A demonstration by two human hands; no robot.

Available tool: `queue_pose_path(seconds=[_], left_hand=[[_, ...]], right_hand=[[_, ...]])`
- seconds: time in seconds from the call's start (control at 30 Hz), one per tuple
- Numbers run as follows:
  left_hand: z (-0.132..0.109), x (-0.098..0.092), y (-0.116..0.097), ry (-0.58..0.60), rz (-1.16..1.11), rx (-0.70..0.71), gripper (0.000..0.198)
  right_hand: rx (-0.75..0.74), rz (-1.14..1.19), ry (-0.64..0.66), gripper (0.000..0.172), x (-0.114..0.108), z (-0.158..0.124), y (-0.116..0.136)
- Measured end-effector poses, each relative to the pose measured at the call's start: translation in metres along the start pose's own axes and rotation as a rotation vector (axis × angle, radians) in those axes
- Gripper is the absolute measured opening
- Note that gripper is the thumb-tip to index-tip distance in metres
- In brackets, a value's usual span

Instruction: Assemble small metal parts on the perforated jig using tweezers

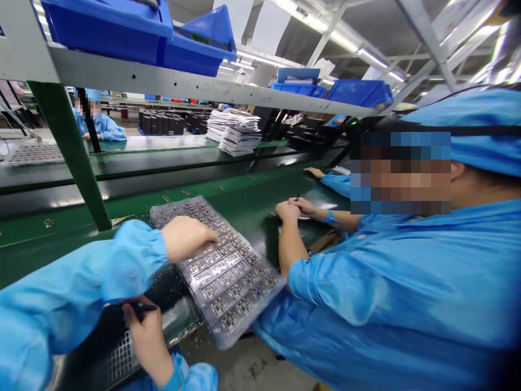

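1. The left hand [187, 238] reaches over a clear plastic tray [226, 338] of small rectangular circuit boards [218, 305]; I cannot tell whether its grip pinches one.
2. The right hand [147, 338] pinches a slender black tool [143, 307].
3. The tray lies partly on the green tabletop [244, 202].

I can't see what, if anything, the left hand [188, 238] pinches; it and its blue sleeve [81, 285], cut off at left, hide part of the left edge of the clear tray [226, 338]. I can't identify the dark tool [140, 307] in the right hand [150, 339]. Toward the far edge of the green bench [134, 202], at least 4 small parts [49, 223] are too tiny to name.
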State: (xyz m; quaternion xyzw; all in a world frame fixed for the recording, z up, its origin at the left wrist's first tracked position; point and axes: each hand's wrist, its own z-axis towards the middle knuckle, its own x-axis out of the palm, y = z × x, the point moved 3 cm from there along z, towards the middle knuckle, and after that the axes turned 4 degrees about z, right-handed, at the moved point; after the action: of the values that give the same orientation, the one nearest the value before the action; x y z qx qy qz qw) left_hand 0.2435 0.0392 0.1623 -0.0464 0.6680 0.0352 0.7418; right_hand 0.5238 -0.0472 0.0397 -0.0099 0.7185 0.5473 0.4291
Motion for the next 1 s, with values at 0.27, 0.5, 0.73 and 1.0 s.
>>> queue_pose_path(seconds=[0.27, 0.5, 0.73, 1.0], left_hand=[[-0.173, 0.028, 0.050, -0.042, -0.520, -0.460, 0.027], [-0.242, 0.095, 0.032, -0.041, -0.831, -0.730, 0.023], [-0.246, 0.117, 0.030, -0.098, -0.947, -0.741, 0.015], [-0.244, 0.114, 0.027, -0.172, -0.837, -0.773, 0.017]], right_hand=[[-0.058, 0.852, 0.259, 0.046, 0.262, -0.201, 0.106], [-0.127, 0.815, 0.330, 0.029, 0.266, -0.212, 0.143], [-0.114, 0.776, 0.360, 0.019, 0.278, -0.214, 0.146], [-0.086, 0.755, 0.424, 0.019, 0.275, -0.219, 0.143]])
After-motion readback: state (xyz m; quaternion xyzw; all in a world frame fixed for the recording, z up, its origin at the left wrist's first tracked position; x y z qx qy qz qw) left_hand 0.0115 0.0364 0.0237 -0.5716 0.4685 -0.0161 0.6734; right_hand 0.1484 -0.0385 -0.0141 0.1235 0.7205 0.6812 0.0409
